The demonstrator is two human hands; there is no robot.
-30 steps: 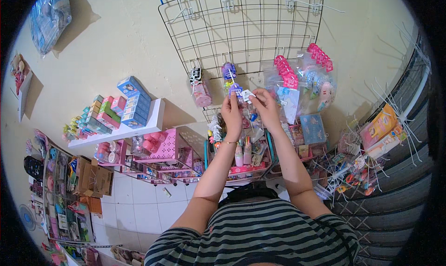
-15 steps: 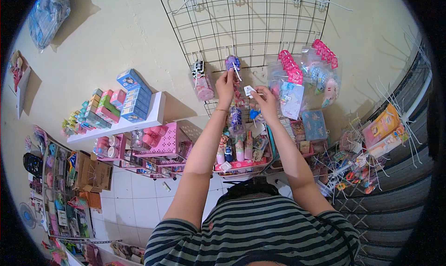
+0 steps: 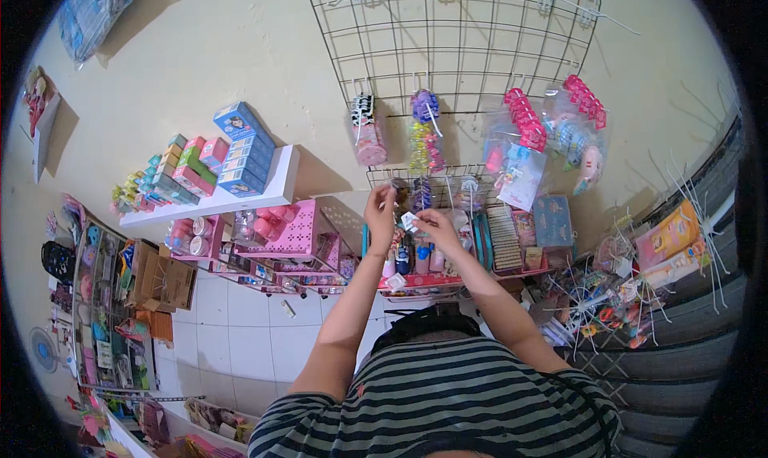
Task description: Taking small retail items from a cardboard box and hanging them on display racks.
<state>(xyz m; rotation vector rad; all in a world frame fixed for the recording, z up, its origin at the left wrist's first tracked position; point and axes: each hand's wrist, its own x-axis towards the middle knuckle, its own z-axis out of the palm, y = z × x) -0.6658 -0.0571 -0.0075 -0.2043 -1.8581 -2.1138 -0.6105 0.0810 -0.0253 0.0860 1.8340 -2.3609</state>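
Observation:
My right hand [image 3: 439,228] is closed in a pinch on a small white tag [image 3: 410,221], low in front of the wire rack. Close by on the left, my left hand [image 3: 381,210] is raised with its fingers bent together; whether anything sits between them is too small to make out. Above both hands, a purple hair accessory [image 3: 425,104] hangs on a white hook, with a strip of yellow and pink pieces [image 3: 426,146] below it. Behind the hands are a dark purple hanging bundle [image 3: 421,192] and several bottles [image 3: 437,260] in a pink-edged basket.
A black wire grid [image 3: 456,58] covers the wall ahead. Bagged goods with pink headers [image 3: 525,120] hang at the right. On the left, a white shelf [image 3: 280,182] bears small boxes, above pink racks [image 3: 300,226]. Hooks stick out from a spiky stand [image 3: 708,226] at far right.
My left hand has come down from the hook with the purple hair accessory. My right hand has lowered with the white tag. The view has swung slightly left.

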